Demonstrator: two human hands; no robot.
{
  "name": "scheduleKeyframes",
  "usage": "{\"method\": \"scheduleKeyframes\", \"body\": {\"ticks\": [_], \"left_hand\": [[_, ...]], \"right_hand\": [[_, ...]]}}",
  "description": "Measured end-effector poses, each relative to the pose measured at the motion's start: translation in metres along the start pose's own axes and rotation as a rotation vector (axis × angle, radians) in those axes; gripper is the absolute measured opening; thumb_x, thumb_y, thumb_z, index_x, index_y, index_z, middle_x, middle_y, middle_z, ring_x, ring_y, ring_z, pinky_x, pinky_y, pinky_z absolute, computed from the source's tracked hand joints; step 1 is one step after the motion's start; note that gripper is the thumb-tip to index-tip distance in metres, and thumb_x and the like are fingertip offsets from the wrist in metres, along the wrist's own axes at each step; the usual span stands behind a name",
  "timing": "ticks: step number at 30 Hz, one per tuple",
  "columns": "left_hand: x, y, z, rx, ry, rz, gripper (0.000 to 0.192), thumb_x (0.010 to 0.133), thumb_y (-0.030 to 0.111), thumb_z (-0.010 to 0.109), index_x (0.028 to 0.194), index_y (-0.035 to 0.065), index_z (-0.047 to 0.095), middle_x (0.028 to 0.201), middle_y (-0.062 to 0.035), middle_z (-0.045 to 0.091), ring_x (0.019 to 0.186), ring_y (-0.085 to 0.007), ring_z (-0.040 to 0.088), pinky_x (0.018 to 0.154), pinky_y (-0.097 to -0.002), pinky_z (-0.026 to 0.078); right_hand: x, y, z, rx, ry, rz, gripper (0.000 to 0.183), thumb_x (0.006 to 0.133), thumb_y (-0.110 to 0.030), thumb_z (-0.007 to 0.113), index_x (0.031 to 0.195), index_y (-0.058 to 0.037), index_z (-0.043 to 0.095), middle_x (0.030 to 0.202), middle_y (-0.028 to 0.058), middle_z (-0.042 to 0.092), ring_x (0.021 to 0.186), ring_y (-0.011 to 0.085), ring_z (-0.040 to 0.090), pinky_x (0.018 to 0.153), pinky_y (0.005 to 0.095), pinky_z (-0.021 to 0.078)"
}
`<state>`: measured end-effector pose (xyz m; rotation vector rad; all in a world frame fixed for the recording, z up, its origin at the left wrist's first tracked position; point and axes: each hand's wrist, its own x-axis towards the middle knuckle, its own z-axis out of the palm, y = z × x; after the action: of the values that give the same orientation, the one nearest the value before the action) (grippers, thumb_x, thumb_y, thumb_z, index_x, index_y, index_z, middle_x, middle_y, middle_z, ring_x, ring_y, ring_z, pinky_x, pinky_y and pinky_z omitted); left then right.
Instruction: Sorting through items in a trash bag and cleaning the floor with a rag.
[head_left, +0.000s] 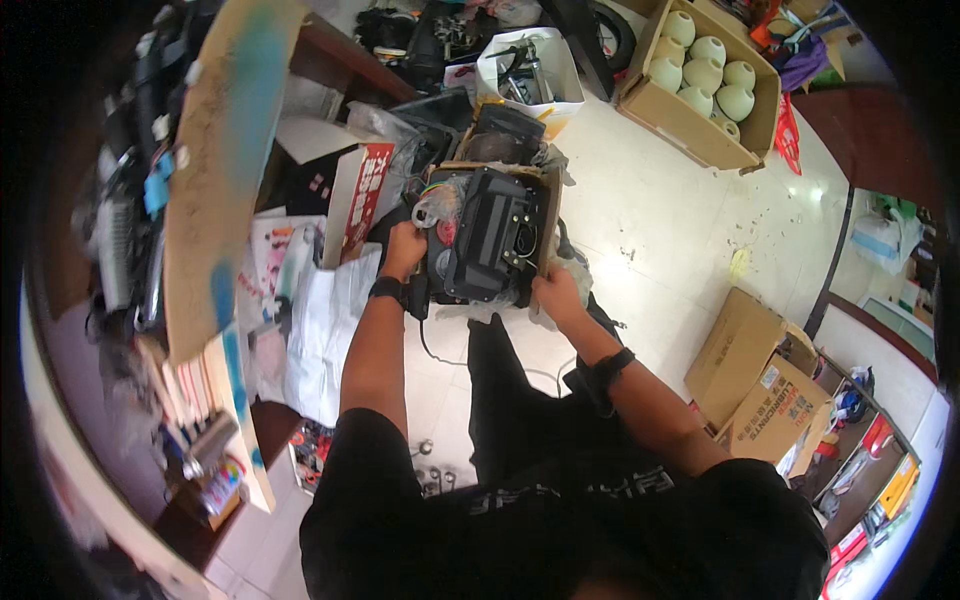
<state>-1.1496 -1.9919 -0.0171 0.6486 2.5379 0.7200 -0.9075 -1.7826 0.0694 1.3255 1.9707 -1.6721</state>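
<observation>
Before me a cardboard box (553, 217) holds a black finned or ribbed plastic housing (487, 232) with small brass-coloured fittings, plus a clear plastic bag (442, 201) with coloured wires in it. My left hand (405, 249) is closed at the box's left side. On the right side, my right hand (557, 294) grips the box's near corner, next to crumpled clear plastic. Both sets of fingertips are partly hidden. Behind this box, touching or close to it, is another box with a dark rounded part (508, 135).
A white container (566, 112) of metal parts stands beyond. At upper right is a carton (667, 142) of pale rounded objects. Closed cartons (739, 352) and a shelf (862, 480) are at right. White bags (322, 337) lie left, near a long cardboard sheet (202, 225). A cable (450, 361) crosses the floor.
</observation>
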Motion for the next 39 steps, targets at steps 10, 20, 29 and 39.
{"method": "scheduleKeyframes", "body": {"ticks": [10, 20, 29, 39], "left_hand": [[0.185, -0.046, 0.103, -0.15, 0.024, 0.136, 0.011, 0.076, 0.007, 0.059, 0.077, -0.004, 0.062, 0.08, -0.0279, 0.06, 0.081, -0.0473, 0.06, 0.066, -0.0512, 0.047], [0.193, -0.099, 0.088, 0.053, 0.004, 0.165, 0.016, 0.08, 0.01, 0.058, 0.084, -0.0029, 0.065, 0.084, -0.0274, 0.064, 0.085, -0.0448, 0.063, 0.07, -0.0486, 0.049], [0.198, -0.032, 0.139, 0.07, 0.026, 0.131, 0.021, 0.089, 0.018, 0.055, 0.094, 0.0004, 0.065, 0.087, -0.0261, 0.064, 0.085, -0.0455, 0.062, 0.071, -0.0517, 0.048], [0.184, -0.039, 0.149, -0.106, 0.139, 0.108, 0.019, 0.091, 0.018, 0.056, 0.096, 0.001, 0.063, 0.087, -0.027, 0.06, 0.082, -0.0481, 0.055, 0.066, -0.0449, 0.047]], "right_hand": [[0.161, 0.048, 0.037, 0.065, 0.273, -0.123, 0.023, 0.077, -0.015, 0.059, 0.094, 0.0013, 0.062, 0.074, 0.0242, 0.065, 0.073, 0.0402, 0.065, 0.066, 0.0469, 0.0498], [0.146, 0.018, 0.07, 0.23, 0.217, -0.128, 0.023, 0.079, -0.013, 0.056, 0.098, -0.0006, 0.06, 0.082, 0.0259, 0.064, 0.079, 0.0437, 0.062, 0.069, 0.0453, 0.0491], [0.193, 0.093, 0.022, 0.105, 0.251, -0.085, 0.034, 0.082, -0.018, 0.056, 0.11, -0.0002, 0.061, 0.093, 0.0254, 0.067, 0.089, 0.0415, 0.065, 0.077, 0.0441, 0.0511], [0.178, 0.079, 0.015, 0.034, 0.335, -0.352, 0.031, 0.082, -0.017, 0.058, 0.109, -0.0011, 0.059, 0.084, 0.0272, 0.063, 0.08, 0.045, 0.062, 0.068, 0.0487, 0.049]]}}
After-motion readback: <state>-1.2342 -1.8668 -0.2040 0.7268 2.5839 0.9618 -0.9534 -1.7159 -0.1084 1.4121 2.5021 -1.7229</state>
